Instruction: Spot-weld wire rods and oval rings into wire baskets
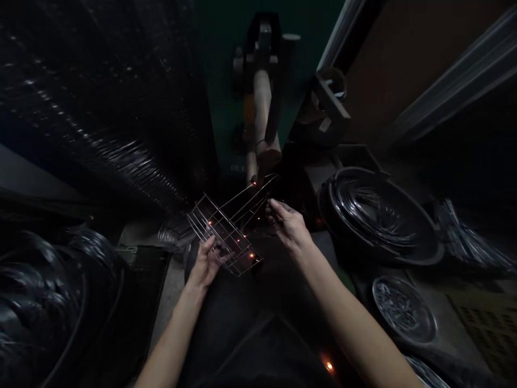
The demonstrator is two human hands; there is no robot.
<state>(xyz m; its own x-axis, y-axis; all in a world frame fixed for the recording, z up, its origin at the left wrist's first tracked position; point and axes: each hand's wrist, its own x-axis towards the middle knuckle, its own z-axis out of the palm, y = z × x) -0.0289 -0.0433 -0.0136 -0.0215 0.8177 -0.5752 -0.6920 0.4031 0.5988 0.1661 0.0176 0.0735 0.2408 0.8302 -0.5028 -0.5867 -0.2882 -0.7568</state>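
My left hand point(207, 262) is closed on the near left side of a wire basket point(226, 229), a light frame of thin crossed metal rods, held tilted. Its long wires reach up to the tip of a spot welder's electrode arm point(262, 108), where a small orange spark glows. My right hand point(288, 222) is beside the basket's right end, with thumb and fingers pinched together close to the thin wires. What lies between those fingertips is too dark and small to make out. Several sparks point(251, 255) glow on and around the basket.
Right of me, a round black tub point(428, 242) holds bent wires, with a bundle of rods point(476, 237) beyond. Below it sits a round dish point(428, 337) of small metal pieces. Wire rings point(32, 302) fill the left side. A spark point(329, 366) glows low near my right forearm.
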